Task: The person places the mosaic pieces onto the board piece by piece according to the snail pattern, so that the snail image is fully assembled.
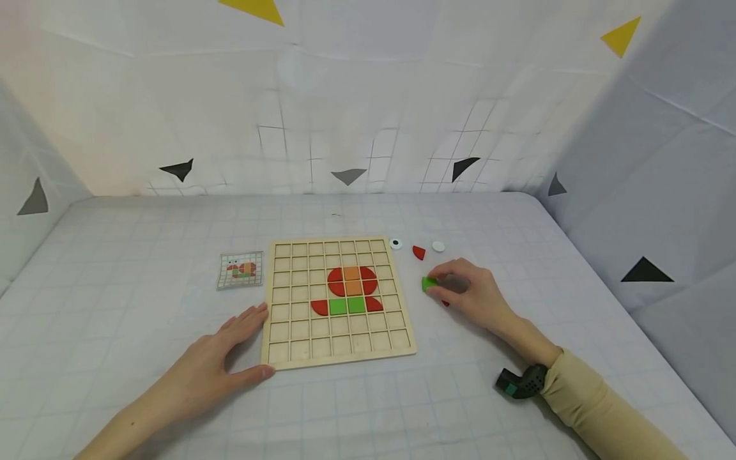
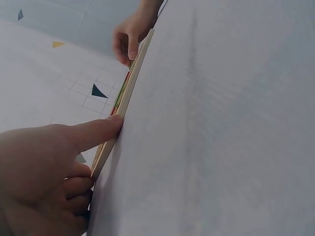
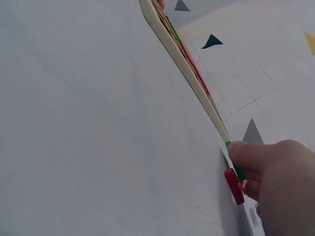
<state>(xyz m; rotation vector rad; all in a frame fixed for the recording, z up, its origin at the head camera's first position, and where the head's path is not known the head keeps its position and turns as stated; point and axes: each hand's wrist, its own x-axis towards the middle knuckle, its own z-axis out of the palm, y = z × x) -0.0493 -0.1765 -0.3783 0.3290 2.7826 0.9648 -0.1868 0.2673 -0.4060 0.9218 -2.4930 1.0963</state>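
A wooden grid board (image 1: 339, 362) lies flat on the table, holding red quarter-round tiles (image 1: 320, 308), orange tiles (image 1: 352, 273) and green square tiles (image 1: 338, 306). My left hand (image 1: 221, 358) rests at its lower left, thumb on the near corner and fingertips along the left edge. Right of the board, my right hand (image 1: 471, 291) pinches a green tile (image 1: 429, 283) between thumb and fingers. Under that hand, a red piece (image 3: 235, 186) shows beside the green tile in the right wrist view; the hand mostly hides it in the head view.
A small pattern card (image 1: 240, 269) with a coloured picture lies left of the board. By the board's far right corner are a white disc with a black dot (image 1: 395, 243), a red quarter-round tile (image 1: 419, 253) and a plain white disc (image 1: 438, 246). A white wall stands behind.
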